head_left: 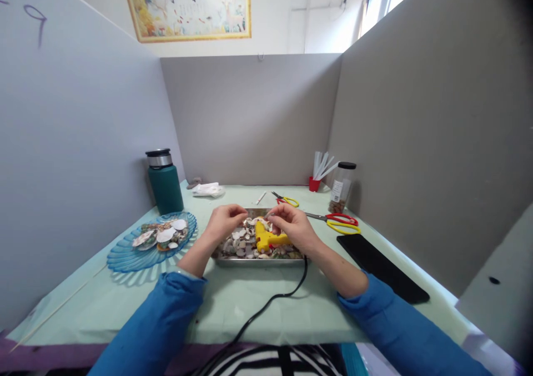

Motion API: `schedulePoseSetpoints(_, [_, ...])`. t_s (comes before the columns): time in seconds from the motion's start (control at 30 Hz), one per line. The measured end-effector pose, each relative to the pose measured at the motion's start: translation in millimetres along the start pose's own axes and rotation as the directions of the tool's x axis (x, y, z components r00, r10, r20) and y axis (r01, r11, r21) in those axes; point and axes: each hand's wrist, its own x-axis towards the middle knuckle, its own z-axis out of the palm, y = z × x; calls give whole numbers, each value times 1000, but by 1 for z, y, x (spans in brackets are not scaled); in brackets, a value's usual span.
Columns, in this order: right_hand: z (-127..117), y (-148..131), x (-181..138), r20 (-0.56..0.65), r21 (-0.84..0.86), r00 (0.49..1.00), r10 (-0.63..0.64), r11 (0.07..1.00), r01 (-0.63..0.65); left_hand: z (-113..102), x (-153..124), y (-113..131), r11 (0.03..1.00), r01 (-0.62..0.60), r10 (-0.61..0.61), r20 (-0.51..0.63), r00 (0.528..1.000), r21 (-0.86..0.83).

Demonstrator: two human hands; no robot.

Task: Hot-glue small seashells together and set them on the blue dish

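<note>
Two hands over the tray (pixel 260 263): left hand (pixel 227 219) at its far left corner, right hand (pixel 293 226) over its right half. Fingertips drawn close; I cannot tell whether either pinches anything. Nearer my right, the gun (pixel 262 237) lies on the tray's shells (pixel 237 244), body running near-to-far, handle rightward.

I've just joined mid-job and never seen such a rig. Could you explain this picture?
There's no machine: these are a person's bare left hand and right hand, seen from a head-worn camera. Both are over a metal tray holding shells and a yellow glue gun. On the table, a blue plate and green bottle stand left; larger scissors, a jar and a black slab are right. Whether the fingertips pinch anything small, I can't tell.
</note>
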Motion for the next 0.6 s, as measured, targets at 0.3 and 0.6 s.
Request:
schedulePoseSetpoints(0.3, [1,-2,-2,40,0,998,52,999,-52,9,2,-20,609,-304,102,307,946,733])
schedulePoseSetpoints(0.6, [-1,2,-1,72,-25,997,42,999,-41,6,7,-22,593,-245,120,217,969,767])
